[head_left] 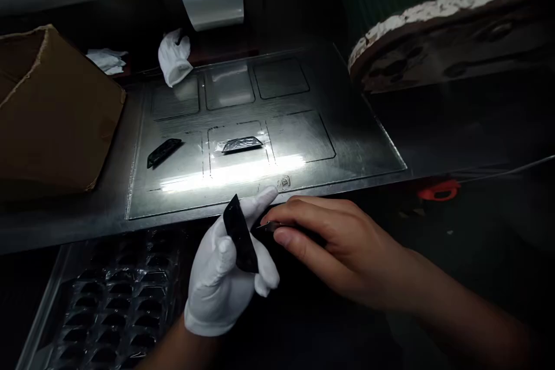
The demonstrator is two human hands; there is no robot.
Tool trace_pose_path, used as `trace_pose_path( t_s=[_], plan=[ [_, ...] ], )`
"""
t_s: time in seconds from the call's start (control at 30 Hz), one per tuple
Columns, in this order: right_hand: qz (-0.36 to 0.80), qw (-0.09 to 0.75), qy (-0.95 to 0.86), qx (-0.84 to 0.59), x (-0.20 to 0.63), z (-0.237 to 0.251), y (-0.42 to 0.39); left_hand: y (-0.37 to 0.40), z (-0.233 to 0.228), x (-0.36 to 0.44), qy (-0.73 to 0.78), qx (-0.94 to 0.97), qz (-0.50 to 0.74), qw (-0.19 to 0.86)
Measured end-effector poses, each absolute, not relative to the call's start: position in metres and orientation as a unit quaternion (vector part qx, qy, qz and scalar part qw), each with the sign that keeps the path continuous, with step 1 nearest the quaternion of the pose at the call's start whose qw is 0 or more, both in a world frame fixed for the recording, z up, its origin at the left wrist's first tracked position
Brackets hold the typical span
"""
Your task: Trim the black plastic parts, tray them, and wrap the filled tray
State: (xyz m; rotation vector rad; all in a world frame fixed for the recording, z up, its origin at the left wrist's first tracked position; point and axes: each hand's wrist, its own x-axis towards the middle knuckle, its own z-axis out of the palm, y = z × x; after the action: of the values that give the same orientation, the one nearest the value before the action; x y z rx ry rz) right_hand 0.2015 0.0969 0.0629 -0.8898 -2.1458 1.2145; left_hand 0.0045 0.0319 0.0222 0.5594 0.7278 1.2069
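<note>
My left hand (217, 289), in a white glove, grips a dark, flat, slanted-ended plastic piece (240, 237) between thumb and fingers, tilted in front of the palm. Bare and closed, my right hand (329, 240) pinches a small knife (271, 226), its pointed blade reaching close to the long edge of the piece; contact cannot be made out. On the metal plate (347, 144) beyond lie two similar pieces: a dark one (163, 152) at the left and one with shiny clear film (241, 144) near the middle.
A cardboard box (56, 121) stands at the left. A white glove (174, 58) lies at the plate's back edge. Below left is a clear tray (115, 289) with several dark pieces. A rough-rimmed wheel (451, 29) juts in at the right, above an orange-red object (439, 190).
</note>
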Motion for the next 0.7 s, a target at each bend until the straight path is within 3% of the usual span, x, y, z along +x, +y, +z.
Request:
trace_pose_path(
  t_s=[0.27, 0.7],
  plan=[
    [0.414, 0.294, -0.797, -0.327, 0.196, 0.053, 0.083, 0.025, 0.020, 0.004, 0.288, 0.271, 0.508, 0.765],
    [0.424, 0.215, -0.832, -0.285, 0.209, 0.055, 0.069, 0.026, 0.023, 0.002, 0.268, 0.249, 0.493, 0.789]
  ],
)
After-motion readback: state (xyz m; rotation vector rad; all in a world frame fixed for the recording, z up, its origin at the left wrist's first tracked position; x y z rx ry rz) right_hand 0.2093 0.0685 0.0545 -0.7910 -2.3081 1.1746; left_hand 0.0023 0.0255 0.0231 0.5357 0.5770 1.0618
